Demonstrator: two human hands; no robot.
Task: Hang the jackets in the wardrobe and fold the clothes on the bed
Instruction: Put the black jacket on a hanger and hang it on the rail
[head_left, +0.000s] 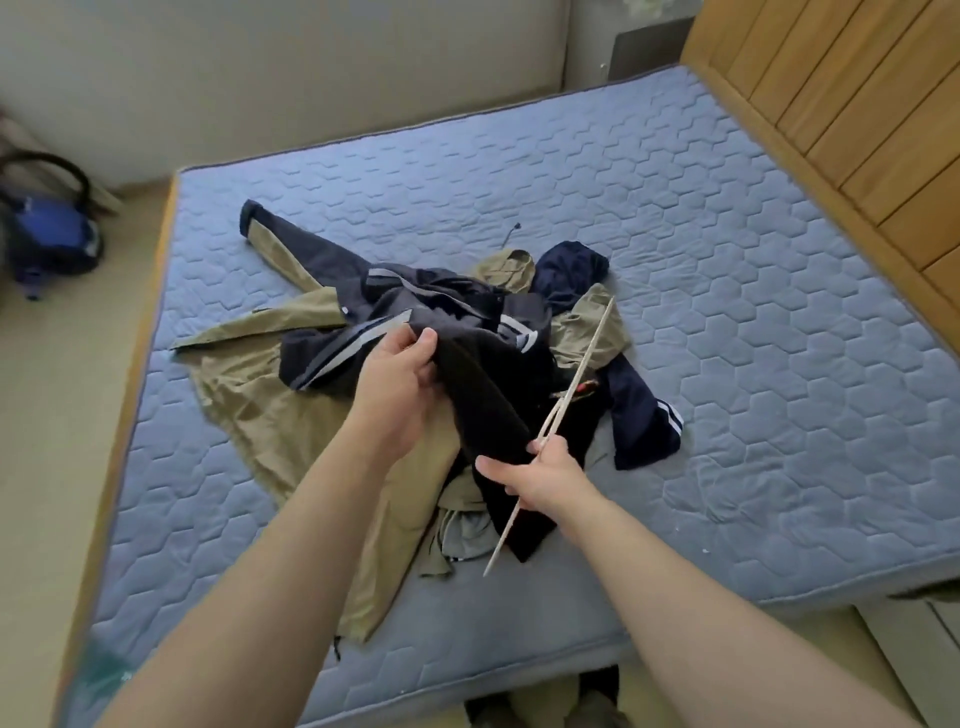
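Note:
A heap of clothes lies in the middle of the blue quilted mattress (727, 260). It holds a khaki jacket (270, 415), a dark jacket with grey stripes (332, 291) and a navy garment with white stripes (639, 415). My left hand (400, 374) grips the upper edge of a black garment (488, 405) and lifts it off the heap. My right hand (540, 467) holds a pale wooden hanger (566, 395) and also pinches the black garment's lower part. A grey piece (467, 535) peeks out below.
A wooden headboard (831, 104) runs along the right side of the bed. A blue bag (52, 239) sits on the floor at the left, by the wall. The mattress's wooden frame edge (145, 332) borders the left side. My feet show below the bed's near edge.

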